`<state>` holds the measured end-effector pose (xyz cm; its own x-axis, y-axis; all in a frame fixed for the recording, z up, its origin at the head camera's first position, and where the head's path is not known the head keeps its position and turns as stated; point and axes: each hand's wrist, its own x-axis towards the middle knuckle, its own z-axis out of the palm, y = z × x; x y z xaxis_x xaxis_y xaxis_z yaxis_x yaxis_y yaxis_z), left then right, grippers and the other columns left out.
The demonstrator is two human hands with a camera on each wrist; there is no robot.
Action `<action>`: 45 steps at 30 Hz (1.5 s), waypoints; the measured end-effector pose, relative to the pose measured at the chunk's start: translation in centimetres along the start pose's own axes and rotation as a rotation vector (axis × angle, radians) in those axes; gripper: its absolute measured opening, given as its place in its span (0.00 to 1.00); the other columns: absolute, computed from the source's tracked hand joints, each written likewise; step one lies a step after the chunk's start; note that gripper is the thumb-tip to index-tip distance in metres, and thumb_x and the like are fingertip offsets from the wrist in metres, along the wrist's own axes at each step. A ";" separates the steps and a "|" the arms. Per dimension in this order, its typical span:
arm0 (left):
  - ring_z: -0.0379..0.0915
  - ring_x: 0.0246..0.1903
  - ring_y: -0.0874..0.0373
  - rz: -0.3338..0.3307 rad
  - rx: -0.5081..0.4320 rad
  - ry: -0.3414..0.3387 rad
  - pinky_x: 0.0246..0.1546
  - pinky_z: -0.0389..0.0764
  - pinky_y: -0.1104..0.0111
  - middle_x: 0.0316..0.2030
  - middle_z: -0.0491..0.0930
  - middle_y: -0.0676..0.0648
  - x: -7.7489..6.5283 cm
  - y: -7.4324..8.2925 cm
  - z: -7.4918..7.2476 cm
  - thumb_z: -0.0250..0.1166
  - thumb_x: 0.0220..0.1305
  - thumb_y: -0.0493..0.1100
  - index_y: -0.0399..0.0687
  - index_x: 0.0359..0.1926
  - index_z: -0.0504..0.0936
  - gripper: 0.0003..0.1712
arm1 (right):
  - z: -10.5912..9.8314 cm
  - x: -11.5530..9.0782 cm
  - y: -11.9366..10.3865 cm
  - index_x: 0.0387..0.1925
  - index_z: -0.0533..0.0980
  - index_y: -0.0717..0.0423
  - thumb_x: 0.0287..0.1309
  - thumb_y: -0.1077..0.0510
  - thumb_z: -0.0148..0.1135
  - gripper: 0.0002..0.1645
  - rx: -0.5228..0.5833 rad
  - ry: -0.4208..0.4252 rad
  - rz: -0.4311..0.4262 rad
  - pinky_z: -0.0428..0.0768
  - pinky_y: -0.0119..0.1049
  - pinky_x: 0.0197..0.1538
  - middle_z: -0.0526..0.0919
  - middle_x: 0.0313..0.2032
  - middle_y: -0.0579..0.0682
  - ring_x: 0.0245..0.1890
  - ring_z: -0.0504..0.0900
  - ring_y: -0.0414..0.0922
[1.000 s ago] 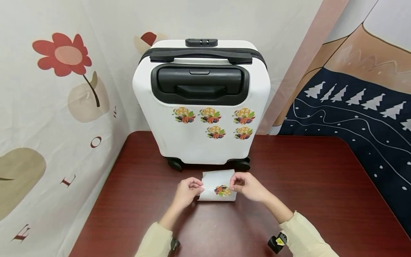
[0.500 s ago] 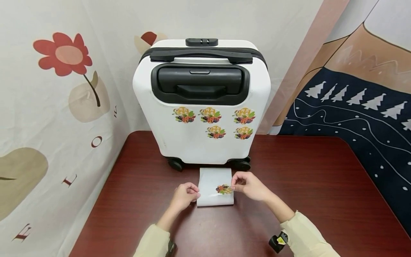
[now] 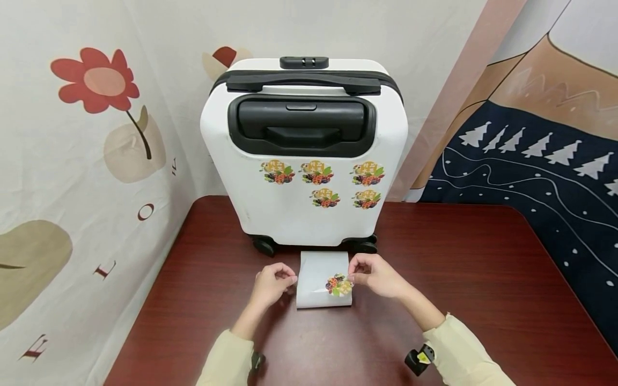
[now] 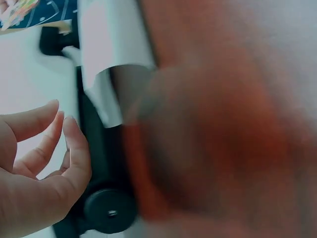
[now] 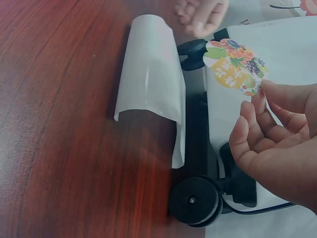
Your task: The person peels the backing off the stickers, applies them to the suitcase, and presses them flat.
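Note:
A fruit sticker (image 3: pixel 339 284) with a colourful printed bunch is pinched at its edge between the thumb and index finger of my right hand (image 3: pixel 376 276). In the right wrist view the sticker (image 5: pixel 235 65) is lifted off, apart from the white backing sheet (image 5: pixel 148 69). That curved sheet (image 3: pixel 314 268) lies on the table, just in front of the suitcase. My left hand (image 3: pixel 271 284) is beside the sheet's left edge. Its fingers (image 4: pixel 77 148) are loosely bent and hold nothing, with a gap between thumb and index tip in the left wrist view.
A white suitcase (image 3: pixel 285 220) with black handles stands upright on the red-brown table (image 3: pixel 458 279). Several similar fruit stickers (image 3: pixel 324 198) are on its front in two rows. Black wheels (image 3: pixel 264 246) sit at its base. Printed cloth (image 3: pixel 159 32) hangs behind and to the sides.
The left hand has let go of the backing sheet and drawn back left. The sheet has dropped flatter and slightly left. The sticker is off the sheet, still pinched by the right hand.

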<state>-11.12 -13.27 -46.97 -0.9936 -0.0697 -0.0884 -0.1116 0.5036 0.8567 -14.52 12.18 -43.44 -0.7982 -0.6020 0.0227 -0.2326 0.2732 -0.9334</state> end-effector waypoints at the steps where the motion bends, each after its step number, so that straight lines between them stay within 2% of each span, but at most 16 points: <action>1: 0.77 0.22 0.53 0.012 -0.004 0.003 0.18 0.76 0.70 0.21 0.79 0.50 0.1 0.4 -0.2 0.67 0.51 0.34 0.40 0.26 0.80 0.03 | 0.0 0.1 -0.1 0.26 0.73 0.64 0.52 0.71 0.59 0.04 0.004 0.001 0.000 0.73 0.30 0.28 0.75 0.24 0.54 0.24 0.73 0.42; 5: 0.76 0.23 0.56 0.110 -0.023 -0.035 0.23 0.76 0.71 0.23 0.79 0.50 0.4 2.6 -0.5 0.67 0.52 0.35 0.41 0.28 0.81 0.03 | -0.1 0.2 -0.7 0.26 0.73 0.65 0.52 0.71 0.58 0.03 0.016 0.007 0.000 0.74 0.30 0.30 0.75 0.25 0.55 0.25 0.73 0.44; 10: 0.76 0.25 0.56 0.270 -0.032 -0.168 0.25 0.76 0.71 0.26 0.80 0.49 0.4 5.6 -0.1 0.65 0.54 0.35 0.42 0.31 0.82 0.02 | 0.1 0.6 -1.5 0.27 0.73 0.63 0.53 0.71 0.58 0.03 0.013 0.013 -0.008 0.73 0.30 0.30 0.74 0.25 0.51 0.25 0.72 0.40; 14: 0.73 0.25 0.61 0.360 -0.004 -0.255 0.28 0.75 0.72 0.25 0.79 0.52 0.4 7.0 0.3 0.65 0.55 0.36 0.42 0.31 0.82 0.02 | 0.4 0.8 -1.9 0.27 0.74 0.63 0.53 0.70 0.58 0.03 0.011 0.008 -0.037 0.73 0.30 0.31 0.74 0.25 0.50 0.26 0.72 0.40; 16: 0.72 0.24 0.63 0.378 0.011 -0.282 0.28 0.74 0.72 0.24 0.78 0.53 0.4 7.4 0.5 0.65 0.55 0.36 0.41 0.30 0.82 0.02 | 0.4 0.8 -2.0 0.27 0.74 0.62 0.53 0.70 0.59 0.03 0.013 0.005 -0.054 0.73 0.30 0.31 0.74 0.25 0.49 0.26 0.73 0.41; 22: 0.71 0.21 0.64 0.380 0.014 -0.299 0.23 0.74 0.74 0.21 0.77 0.52 0.4 7.8 0.6 0.65 0.54 0.34 0.41 0.26 0.81 0.02 | 0.4 0.9 -2.4 0.28 0.75 0.61 0.54 0.70 0.58 0.03 0.006 0.014 -0.070 0.74 0.31 0.32 0.76 0.26 0.51 0.27 0.73 0.42; 27: 0.75 0.20 0.57 0.338 -0.061 -0.312 0.22 0.78 0.68 0.22 0.78 0.48 0.4 7.6 0.3 0.63 0.55 0.31 0.37 0.27 0.79 0.02 | 0.1 0.8 -2.5 0.32 0.75 0.64 0.55 0.68 0.58 0.02 0.009 0.061 -0.027 0.75 0.32 0.32 0.77 0.29 0.51 0.28 0.74 0.43; 31: 0.76 0.19 0.56 0.266 -0.132 -0.261 0.24 0.79 0.60 0.22 0.78 0.47 0.5 6.9 -0.1 0.63 0.56 0.32 0.34 0.29 0.79 0.03 | -0.1 0.7 -2.5 0.33 0.76 0.63 0.54 0.66 0.60 0.04 0.020 0.119 0.042 0.76 0.34 0.32 0.77 0.29 0.52 0.28 0.75 0.45; 37: 0.77 0.21 0.58 0.159 -0.279 -0.155 0.27 0.80 0.66 0.23 0.79 0.44 0.7 6.4 -0.6 0.61 0.56 0.30 0.32 0.30 0.78 0.02 | 0.2 0.3 -2.4 0.33 0.76 0.64 0.55 0.65 0.60 0.05 0.050 0.109 0.113 0.76 0.34 0.32 0.77 0.28 0.55 0.27 0.74 0.43; 43: 0.79 0.23 0.52 0.138 -0.377 -0.148 0.28 0.80 0.67 0.24 0.79 0.39 0.4 6.9 -0.3 0.60 0.55 0.27 0.28 0.31 0.77 0.02 | 0.9 0.4 -1.8 0.32 0.76 0.65 0.55 0.65 0.60 0.04 0.079 0.101 0.114 0.78 0.34 0.31 0.76 0.28 0.59 0.25 0.75 0.42; 45: 0.79 0.24 0.48 0.142 -0.383 -0.158 0.29 0.80 0.66 0.24 0.79 0.37 0.0 7.7 -0.5 0.59 0.55 0.27 0.27 0.31 0.76 0.02 | 1.0 0.5 -1.6 0.32 0.75 0.66 0.55 0.66 0.59 0.04 0.077 0.115 0.101 0.78 0.34 0.31 0.76 0.27 0.62 0.24 0.75 0.42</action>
<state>-11.94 -9.85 -40.08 -0.9922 0.1245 -0.0074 0.0103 0.1409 0.9900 -13.98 10.67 -42.30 -0.8748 -0.4831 -0.0363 -0.1081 0.2676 -0.9575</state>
